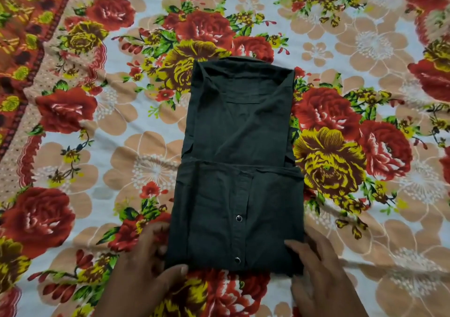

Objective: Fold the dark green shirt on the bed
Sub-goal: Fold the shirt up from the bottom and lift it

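The dark green shirt (239,166) lies on the bed as a narrow rectangle, sides folded in, collar at the far end. Its near part is folded up over itself, showing the button placket with two metal snaps. My left hand (148,260) grips the near left corner, thumb at the bottom edge and fingers along the side. My right hand (321,265) holds the near right corner, thumb on top of the cloth and fingers beside the edge.
A floral bedsheet (97,146) with red and yellow roses covers the whole bed. An orange patterned cloth (22,24) lies at the far left corner.
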